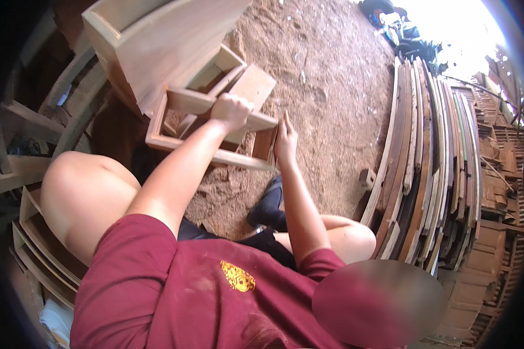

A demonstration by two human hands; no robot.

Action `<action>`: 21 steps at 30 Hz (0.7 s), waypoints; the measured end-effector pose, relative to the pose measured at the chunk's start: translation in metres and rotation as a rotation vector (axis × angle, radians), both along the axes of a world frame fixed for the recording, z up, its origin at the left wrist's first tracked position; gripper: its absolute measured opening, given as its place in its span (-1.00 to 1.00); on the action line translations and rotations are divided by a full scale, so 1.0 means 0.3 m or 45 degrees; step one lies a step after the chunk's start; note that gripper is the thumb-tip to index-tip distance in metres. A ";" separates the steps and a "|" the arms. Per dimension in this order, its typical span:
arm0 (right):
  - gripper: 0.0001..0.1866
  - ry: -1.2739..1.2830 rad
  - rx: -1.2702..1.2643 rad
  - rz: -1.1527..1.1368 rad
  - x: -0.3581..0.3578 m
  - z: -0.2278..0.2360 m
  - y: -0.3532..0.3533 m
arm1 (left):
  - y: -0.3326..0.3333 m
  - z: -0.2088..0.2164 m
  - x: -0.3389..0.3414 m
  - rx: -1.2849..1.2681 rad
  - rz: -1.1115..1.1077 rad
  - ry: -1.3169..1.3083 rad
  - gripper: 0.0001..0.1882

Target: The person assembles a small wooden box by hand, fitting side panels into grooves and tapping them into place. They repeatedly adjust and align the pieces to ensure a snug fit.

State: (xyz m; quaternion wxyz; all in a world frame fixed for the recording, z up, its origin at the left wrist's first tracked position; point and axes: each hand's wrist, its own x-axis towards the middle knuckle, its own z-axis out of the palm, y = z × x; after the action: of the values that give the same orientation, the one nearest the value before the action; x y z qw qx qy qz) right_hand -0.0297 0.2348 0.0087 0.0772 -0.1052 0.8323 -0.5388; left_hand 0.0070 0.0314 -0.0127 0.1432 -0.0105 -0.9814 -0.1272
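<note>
A shallow rectangular wooden box frame (215,156) is tilted in front of my bent knees. My left hand (232,111) is closed over its far side board, with the fingers wrapped out of sight. My right hand (286,139) lies against the frame's right end, its fingers straight and pointing away from me. Just beyond the frame, a second wooden box (230,58) and a flat wooden block (253,84) rest close to the left hand. Part of the frame's inside is hidden by my left hand and forearm.
A large pale wooden cabinet-like piece (163,43) stands at the far left. Sawdust (326,87) covers the ground. Long stacked planks (410,157) run along the right, and a small wood block (367,177) lies beside them. Curved wooden parts (78,75) crowd the left side.
</note>
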 end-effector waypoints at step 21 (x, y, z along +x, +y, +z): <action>-0.51 -0.178 -0.099 -0.071 -0.122 -0.042 0.027 | 0.034 0.030 -0.015 -0.023 -0.038 0.026 -0.86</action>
State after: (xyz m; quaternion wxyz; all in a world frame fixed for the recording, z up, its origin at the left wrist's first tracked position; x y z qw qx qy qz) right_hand -0.0663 0.2429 -0.0039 0.1159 -0.0472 0.8059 -0.5787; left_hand 0.0024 0.0415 -0.0036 0.1513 -0.0279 -0.9807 -0.1205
